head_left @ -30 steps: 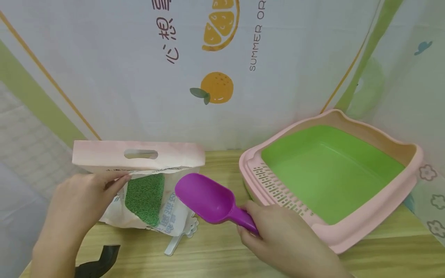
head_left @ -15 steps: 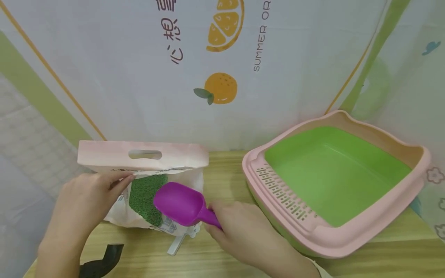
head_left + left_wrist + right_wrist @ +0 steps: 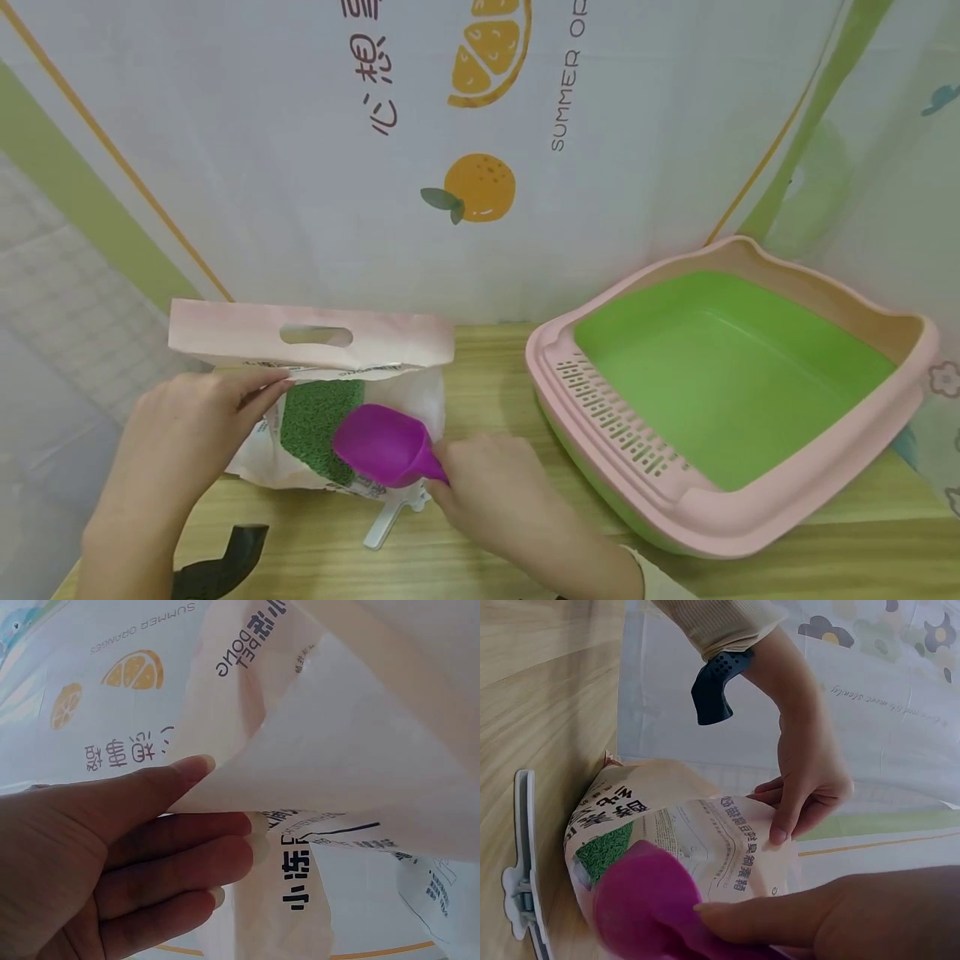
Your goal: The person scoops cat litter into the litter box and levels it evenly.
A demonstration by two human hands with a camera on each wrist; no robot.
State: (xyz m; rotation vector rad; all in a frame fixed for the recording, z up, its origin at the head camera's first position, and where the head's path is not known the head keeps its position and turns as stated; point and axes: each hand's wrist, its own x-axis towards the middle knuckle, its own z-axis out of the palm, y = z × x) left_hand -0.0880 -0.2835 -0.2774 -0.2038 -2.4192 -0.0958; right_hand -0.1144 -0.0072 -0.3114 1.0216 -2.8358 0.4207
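Note:
My left hand (image 3: 197,429) pinches the edge of a pale pink paper bag (image 3: 225,329) with a cut-out handle, its thumb on top of the paper in the left wrist view. A green patch with a pellet texture (image 3: 315,417) shows on the bag. My right hand (image 3: 495,483) grips the handle of a purple scoop (image 3: 378,446). Its bowl overlaps the lower right of the green patch in the head view and holds nothing visible. From the right wrist, the scoop (image 3: 641,900) stands close in front of the printed bag (image 3: 731,847).
A green litter box with a pink rim (image 3: 592,492) and a slotted step stands on the right of the wooden table (image 3: 480,400). Beside the bag lies a grey-white clip (image 3: 382,525). A black curved bracket (image 3: 236,554) sits by the left wrist. A printed curtain (image 3: 337,208) hangs behind.
My right hand has carried the scoop left, from beside the bag to in front of its green patch. The left hand keeps its pinch on the bag; the view has shifted slightly.

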